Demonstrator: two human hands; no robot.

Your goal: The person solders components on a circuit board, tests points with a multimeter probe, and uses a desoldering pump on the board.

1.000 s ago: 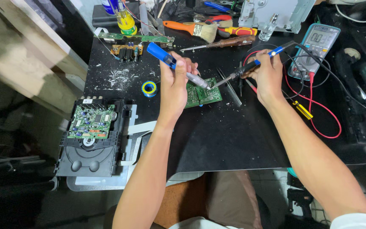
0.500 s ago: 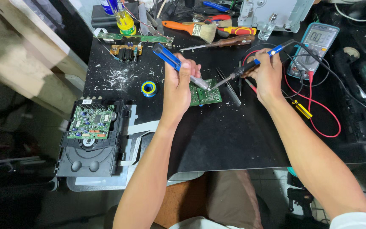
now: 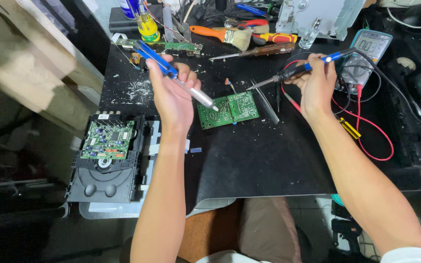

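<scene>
Circuit board, small and green, lies flat on the black desk, roughly mid-desk between the two hands; left hand holds a blue-handled desoldering pump, fingers closed tight around its barrel, metal tip angled down to the board's left edge, touching it or just above, cannot tell which; right hand holds a soldering iron with blue and black handle, fingers wrapped shut on it, thin tip pointing left and down toward the board's upper right corner, just short of it; iron's cord runs off to the right. Tweezers lie just right of the board. Behind the right hand, a multimeter with red lead looping over the desk. Far edge of desk: paintbrush with orange handle; screwdriver with brown handle; long narrow green board. White scraps scattered left of the left hand. At near left, an opened disc drive, black, with a green board on top, beside the desk's edge.
</scene>
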